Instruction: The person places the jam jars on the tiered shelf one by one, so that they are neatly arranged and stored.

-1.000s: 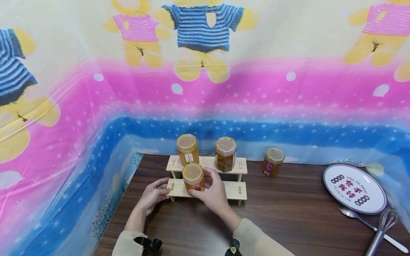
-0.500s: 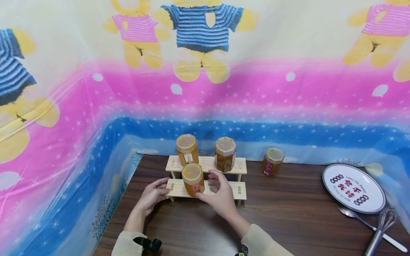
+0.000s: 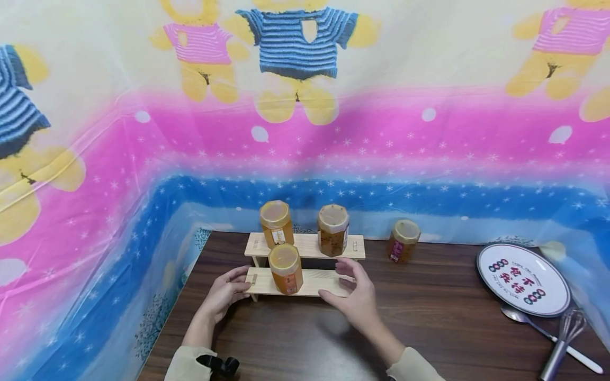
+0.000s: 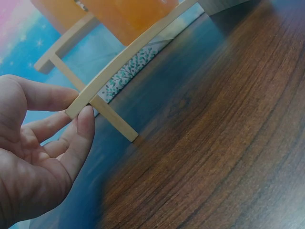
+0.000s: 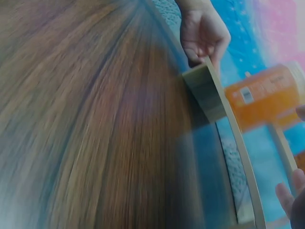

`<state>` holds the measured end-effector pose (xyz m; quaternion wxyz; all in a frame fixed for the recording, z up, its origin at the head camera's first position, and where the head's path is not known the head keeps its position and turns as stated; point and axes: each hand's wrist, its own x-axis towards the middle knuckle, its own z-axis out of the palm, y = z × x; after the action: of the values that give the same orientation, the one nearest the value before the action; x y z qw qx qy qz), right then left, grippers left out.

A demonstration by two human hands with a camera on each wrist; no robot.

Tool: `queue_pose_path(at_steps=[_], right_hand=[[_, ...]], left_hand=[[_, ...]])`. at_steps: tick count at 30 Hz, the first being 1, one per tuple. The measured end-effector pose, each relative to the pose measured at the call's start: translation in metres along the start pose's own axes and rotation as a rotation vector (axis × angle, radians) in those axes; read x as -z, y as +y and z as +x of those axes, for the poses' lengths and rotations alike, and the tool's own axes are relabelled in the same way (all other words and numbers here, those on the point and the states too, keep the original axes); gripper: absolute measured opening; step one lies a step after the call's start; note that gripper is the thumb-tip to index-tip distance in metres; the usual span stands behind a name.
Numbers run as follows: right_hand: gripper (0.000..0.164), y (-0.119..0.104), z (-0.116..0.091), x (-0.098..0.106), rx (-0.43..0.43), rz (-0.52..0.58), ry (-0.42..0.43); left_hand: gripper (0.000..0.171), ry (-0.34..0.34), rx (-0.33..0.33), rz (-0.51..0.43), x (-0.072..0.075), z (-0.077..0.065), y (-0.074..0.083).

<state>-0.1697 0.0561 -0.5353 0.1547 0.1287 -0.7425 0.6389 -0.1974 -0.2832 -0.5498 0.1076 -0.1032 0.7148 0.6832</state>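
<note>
Your left hand (image 3: pixel 221 293) pinches the left end of the front shelf (image 3: pixel 312 283) between thumb and fingers; your right hand (image 3: pixel 355 296), its fingers spread, is at that shelf's right end, though whether it touches the wood cannot be told; the front jar (image 3: pixel 286 278) stands upright on this shelf, left of its middle; on the back shelf (image 3: pixel 305 245), near the table's (image 3: pixel 429 317) back left corner, stand the left jar (image 3: pixel 276 227) and right jar (image 3: pixel 333 233); the dark jar (image 3: pixel 403 243) stands by the table's back edge; the plate (image 3: pixel 523 280), spoon (image 3: pixel 514 316) and whisk (image 3: pixel 555 357) lie toward its right edge.
</note>
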Motion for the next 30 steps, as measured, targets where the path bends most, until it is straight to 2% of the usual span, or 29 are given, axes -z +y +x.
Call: queue_pose_path(at_steps=[6, 10, 18, 24, 30], right_hand=[[0.077, -0.010, -0.003, 0.026, 0.036, -0.030, 0.091], [0.074, -0.013, -0.004, 0.046, 0.022, -0.063, 0.141], [0.076, 0.034, 0.003, 0.087, -0.041, -0.159, 0.246], [0.076, 0.053, 0.012, 0.110, -0.104, -0.182, 0.325], [0.077, 0.071, 0.023, 0.127, -0.157, -0.209, 0.371]], left_hand=[[0.059, -0.004, 0.001, 0.001, 0.000, -0.001, 0.001], [0.059, 0.000, 0.004, 0.005, -0.001, -0.001, 0.002], [0.060, -0.003, 0.005, -0.001, -0.001, -0.002, 0.002], [0.060, -0.006, 0.000, -0.003, 0.000, -0.002, 0.001], [0.060, -0.008, -0.005, -0.003, 0.000, -0.001, 0.001]])
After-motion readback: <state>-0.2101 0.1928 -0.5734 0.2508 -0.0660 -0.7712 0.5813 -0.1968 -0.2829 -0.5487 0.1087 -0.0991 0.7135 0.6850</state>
